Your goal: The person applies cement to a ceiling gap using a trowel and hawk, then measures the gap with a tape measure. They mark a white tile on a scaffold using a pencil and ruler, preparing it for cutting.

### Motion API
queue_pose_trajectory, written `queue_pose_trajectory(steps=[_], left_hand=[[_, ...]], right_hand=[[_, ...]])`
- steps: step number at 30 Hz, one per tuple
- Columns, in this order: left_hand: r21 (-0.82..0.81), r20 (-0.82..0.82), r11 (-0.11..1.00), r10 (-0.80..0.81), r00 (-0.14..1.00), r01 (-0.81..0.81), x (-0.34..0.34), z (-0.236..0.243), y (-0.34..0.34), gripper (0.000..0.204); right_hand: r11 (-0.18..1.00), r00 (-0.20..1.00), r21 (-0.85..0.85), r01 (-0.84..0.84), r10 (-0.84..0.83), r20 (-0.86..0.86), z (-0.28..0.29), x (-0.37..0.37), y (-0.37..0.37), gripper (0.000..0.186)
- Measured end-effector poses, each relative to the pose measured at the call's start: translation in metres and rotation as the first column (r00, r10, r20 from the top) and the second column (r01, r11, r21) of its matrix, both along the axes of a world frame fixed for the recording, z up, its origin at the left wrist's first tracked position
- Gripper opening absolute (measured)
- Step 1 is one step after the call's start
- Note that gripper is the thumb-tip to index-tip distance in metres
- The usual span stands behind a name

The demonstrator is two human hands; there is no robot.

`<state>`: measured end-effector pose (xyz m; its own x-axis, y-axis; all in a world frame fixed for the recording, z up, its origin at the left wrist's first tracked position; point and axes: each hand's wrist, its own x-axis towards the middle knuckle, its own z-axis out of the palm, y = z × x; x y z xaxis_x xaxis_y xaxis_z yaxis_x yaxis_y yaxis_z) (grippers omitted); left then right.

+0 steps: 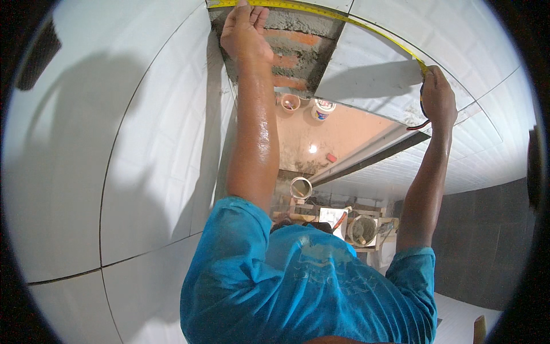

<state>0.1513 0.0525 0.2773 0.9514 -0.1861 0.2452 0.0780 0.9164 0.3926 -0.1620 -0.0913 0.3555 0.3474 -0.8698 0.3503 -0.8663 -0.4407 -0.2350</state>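
Observation:
A yellow tape measure (366, 26) is drawn out across the wall, bending along the lower edge of the upper white tiles. My left hand (246, 34) pinches or presses it near its left end, by the wall corner. At the other end, my right hand (440, 100) is closed around the tape measure's case, which the fingers mostly hide; a red and black strap hangs below. Beneath the tape, a patch of bare brick and mortar (295, 43) lies beside my left hand. To its right is a white wall tile (366, 63), shadowed by my right hand.
Large white tiles (154, 143) cover the left wall. Far below on the floor stand a white bucket (322, 110) and a small orange-brown bucket (290, 102). Nearer my body are another bucket (301, 188), a mortar bucket (362, 230) and wooden planks (387, 226).

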Motion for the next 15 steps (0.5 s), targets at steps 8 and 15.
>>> queue_pose_trajectory(steps=[8,15], left_hand=[[0.018,-0.018,1.000,-0.012,1.000,0.012,-0.0053,0.0018,-0.0020,0.039],[0.252,0.184,0.964,0.039,0.982,-0.085,-0.0118,0.0015,0.0064,0.049]], right_hand=[[0.999,0.999,-0.045,-0.021,0.023,0.044,-0.0036,-0.0062,-0.0058,0.028],[0.993,0.997,-0.097,-0.068,0.072,0.041,-0.0059,-0.0089,-0.0063,0.028]])
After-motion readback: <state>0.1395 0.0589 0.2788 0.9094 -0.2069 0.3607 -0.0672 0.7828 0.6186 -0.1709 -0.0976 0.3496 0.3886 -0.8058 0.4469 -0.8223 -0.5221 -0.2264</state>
